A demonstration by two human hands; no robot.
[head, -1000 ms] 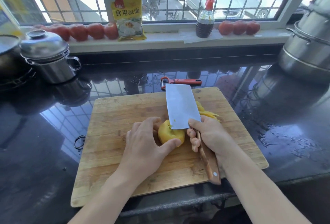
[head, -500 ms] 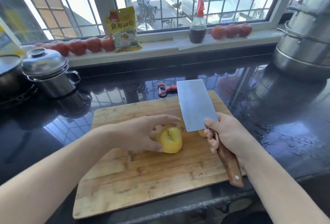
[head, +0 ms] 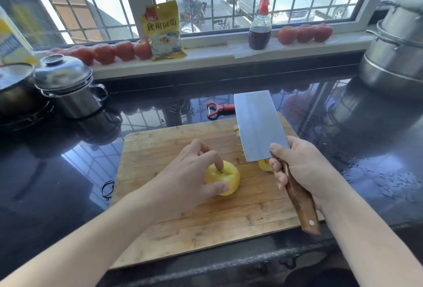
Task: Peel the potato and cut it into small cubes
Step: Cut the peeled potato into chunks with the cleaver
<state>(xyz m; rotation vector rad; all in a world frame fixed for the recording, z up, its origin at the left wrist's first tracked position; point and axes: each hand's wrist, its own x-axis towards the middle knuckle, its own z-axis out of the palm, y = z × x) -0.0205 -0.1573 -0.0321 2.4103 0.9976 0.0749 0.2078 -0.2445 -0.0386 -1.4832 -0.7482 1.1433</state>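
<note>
Now cleaver points away, beside potato.

A peeled yellow potato sits on the wooden cutting board, which lies on the dark glossy tabletop. The left hand holds the potato, thumb at its near side and a fingertip on top. The right hand wraps the wooden handle of a cleaver, its broad blade raised above the board's right part, apart from the potato. Cut potato pieces lie under the blade. A red peeler rests just beyond the board. On the far windowsill stand tomatoes, a yellow packet and a dark sauce bottle. A lidded steel pot stands at far left
</note>
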